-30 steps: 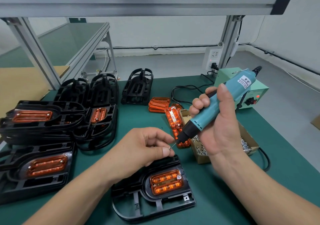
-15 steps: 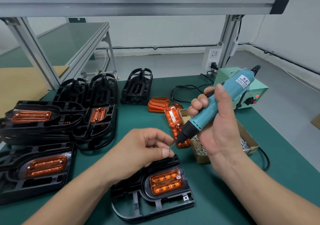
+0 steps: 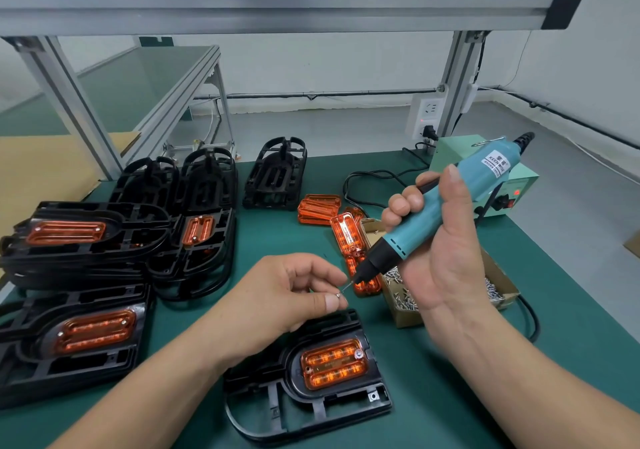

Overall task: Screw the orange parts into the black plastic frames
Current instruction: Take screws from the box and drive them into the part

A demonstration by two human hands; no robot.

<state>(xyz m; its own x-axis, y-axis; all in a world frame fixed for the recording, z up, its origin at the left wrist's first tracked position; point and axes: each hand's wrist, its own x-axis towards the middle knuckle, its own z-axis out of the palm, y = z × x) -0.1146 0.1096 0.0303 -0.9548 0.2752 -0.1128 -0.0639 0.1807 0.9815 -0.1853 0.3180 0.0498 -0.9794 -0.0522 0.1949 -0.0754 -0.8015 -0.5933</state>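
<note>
1. Head view: the left hand (image 3: 287,296) is shown with its fingers curled, a small screw (image 3: 338,295) being pinched between thumb and forefinger.
2. The right hand (image 3: 446,258) is wrapped round the teal electric screwdriver (image 3: 420,222), which is held tilted with its tip down and to the left. Its bit (image 3: 347,286) is brought up to the pinched screw, though actual contact cannot be confirmed.
3. The black frame (image 3: 273,379) lies on the green mat (image 3: 408,362) below both hands, on the person's side. The orange part (image 3: 334,364) is seated in it, its long axis running left to right.
4. A seated screw (image 3: 359,354) is seen at the part's right end. The left end is judged unfastened and lies nearer the left hand, so the loaded bit would need to be carried downward and slightly left.
5. A cardboard box (image 3: 408,317), just beside the right hand, is filled with loose screws (image 3: 398,286). Spare orange parts (image 3: 318,208) are laid to its left.
6. Fitted frames (image 3: 31,331) are stacked at the far left. Empty frames (image 3: 275,175) are stood behind.
</note>
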